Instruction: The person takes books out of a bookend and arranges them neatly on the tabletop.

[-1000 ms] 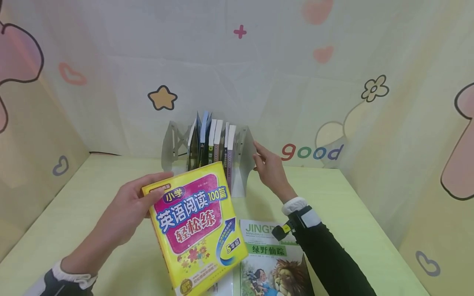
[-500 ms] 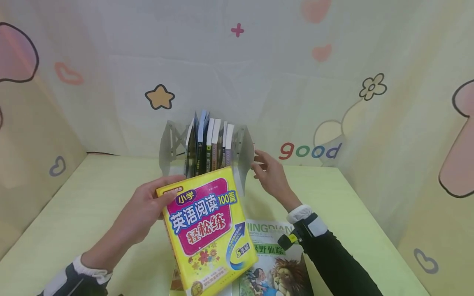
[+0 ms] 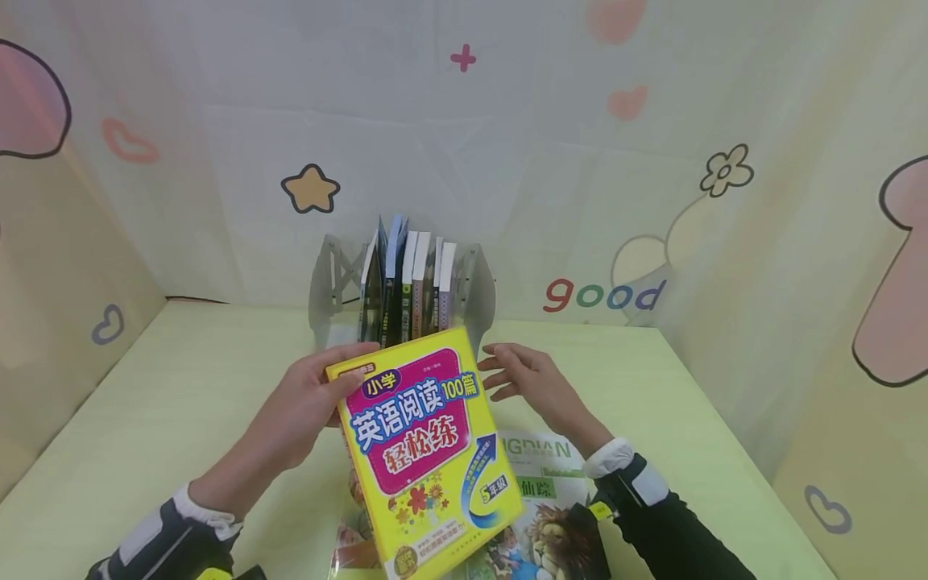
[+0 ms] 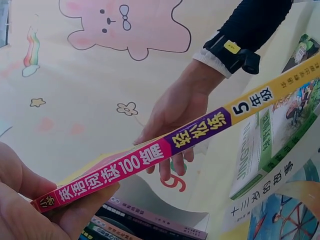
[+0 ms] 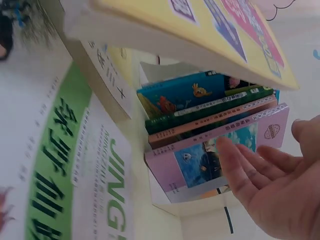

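My left hand [image 3: 313,400] grips a yellow book [image 3: 428,451] with a pink title panel by its upper left corner and holds it tilted above the table. In the left wrist view my thumb and fingers [image 4: 30,210] pinch the end of its spine [image 4: 150,156]. My right hand [image 3: 511,376] hovers open, fingers spread, just right of the book's top edge; I cannot tell if it touches. Behind it a grey metal book rack [image 3: 474,290] holds several upright books [image 3: 406,278]. The right wrist view shows my open palm [image 5: 272,192] before those books [image 5: 215,112].
A green-and-white book with a lion cover [image 3: 554,515] lies flat on the pale green table [image 3: 181,387] under the yellow book, with another book [image 4: 280,175] beside it. Patterned cloth walls [image 3: 797,242] enclose the table on three sides.
My right hand has let go of the rack's right end plate and drawn back toward the yellow book. The left hand has carried the book slightly to the right.
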Motion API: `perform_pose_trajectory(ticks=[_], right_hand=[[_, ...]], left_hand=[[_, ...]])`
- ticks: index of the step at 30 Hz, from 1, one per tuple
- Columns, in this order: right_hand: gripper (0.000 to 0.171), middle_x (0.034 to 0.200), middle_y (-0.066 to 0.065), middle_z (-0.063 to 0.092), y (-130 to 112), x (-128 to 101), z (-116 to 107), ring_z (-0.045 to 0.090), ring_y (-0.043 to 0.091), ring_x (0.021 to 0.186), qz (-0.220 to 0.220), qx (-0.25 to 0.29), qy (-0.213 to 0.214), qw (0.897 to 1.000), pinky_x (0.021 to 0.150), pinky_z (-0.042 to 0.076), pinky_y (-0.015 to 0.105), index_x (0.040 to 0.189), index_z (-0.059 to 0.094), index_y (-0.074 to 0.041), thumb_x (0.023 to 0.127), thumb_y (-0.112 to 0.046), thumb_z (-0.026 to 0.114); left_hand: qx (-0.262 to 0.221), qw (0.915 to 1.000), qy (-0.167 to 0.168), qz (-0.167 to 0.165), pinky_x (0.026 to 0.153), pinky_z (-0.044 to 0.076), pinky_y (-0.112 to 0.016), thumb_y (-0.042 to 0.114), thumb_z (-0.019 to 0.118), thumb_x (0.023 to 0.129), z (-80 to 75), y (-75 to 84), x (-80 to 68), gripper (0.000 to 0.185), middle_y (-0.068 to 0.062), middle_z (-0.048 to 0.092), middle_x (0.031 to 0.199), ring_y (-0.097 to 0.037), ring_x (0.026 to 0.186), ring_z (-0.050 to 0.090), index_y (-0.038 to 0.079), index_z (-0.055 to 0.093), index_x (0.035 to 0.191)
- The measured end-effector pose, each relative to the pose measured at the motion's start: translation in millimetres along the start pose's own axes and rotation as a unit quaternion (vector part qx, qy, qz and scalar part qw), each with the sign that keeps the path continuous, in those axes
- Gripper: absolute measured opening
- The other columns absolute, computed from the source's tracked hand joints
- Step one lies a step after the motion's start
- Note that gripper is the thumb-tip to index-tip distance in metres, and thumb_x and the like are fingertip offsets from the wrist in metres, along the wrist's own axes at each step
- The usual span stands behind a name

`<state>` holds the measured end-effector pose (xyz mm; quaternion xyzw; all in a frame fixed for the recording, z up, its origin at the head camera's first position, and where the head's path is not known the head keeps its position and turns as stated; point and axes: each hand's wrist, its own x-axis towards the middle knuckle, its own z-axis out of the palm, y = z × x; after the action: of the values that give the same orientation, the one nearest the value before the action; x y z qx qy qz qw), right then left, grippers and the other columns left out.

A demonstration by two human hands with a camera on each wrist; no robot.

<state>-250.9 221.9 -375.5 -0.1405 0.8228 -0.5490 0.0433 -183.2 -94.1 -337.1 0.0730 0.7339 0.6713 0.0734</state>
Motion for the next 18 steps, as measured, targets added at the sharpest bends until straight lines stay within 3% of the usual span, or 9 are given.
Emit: perform_pose_trajectory(ticks=[8, 12, 18], right_hand=[[0.064, 0.13, 0.01, 0.068, 2, -21, 6, 0.069, 0.029, 0.113, 0.031, 0.072, -0.096, 0.992, 0.102, 0.054, 0.047, 0.147, 0.055, -0.009, 0.106, -0.058, 0.045], [0.064, 0.13, 0.018, 0.065, 3, -29, 8, 0.069, 0.035, 0.113, 0.042, 0.123, -0.145, 0.981, 0.1, 0.055, 0.048, 0.15, 0.049, -0.008, 0.107, -0.055, 0.046], [0.059, 0.123, 0.019, 0.069, 4, -38, 13, 0.073, 0.038, 0.105, 0.076, 0.139, -0.155, 0.975, 0.088, 0.059, 0.051, 0.15, 0.047, -0.007, 0.104, -0.04, 0.062]], left_hand=[[-0.014, 0.9999, -0.01, -0.003, 0.083, 0.062, -0.039, 0.017, 0.06, 0.106, 9.0, -1.4, 5.8, 0.049, -0.021, 0.061, 0.134, -0.03, 0.099, 0.074, 0.009, 0.049, 0.153], [-0.019, 0.9997, -0.011, -0.006, 0.082, 0.062, -0.039, 0.016, 0.059, 0.106, 12.8, -2.2, 9.3, 0.048, -0.021, 0.062, 0.133, -0.03, 0.098, 0.074, 0.009, 0.05, 0.152], [-0.036, 0.9992, -0.02, -0.002, 0.082, 0.062, -0.04, 0.016, 0.06, 0.106, 18.9, -3.1, 13.5, 0.048, -0.022, 0.062, 0.132, -0.031, 0.097, 0.074, 0.008, 0.049, 0.152]])
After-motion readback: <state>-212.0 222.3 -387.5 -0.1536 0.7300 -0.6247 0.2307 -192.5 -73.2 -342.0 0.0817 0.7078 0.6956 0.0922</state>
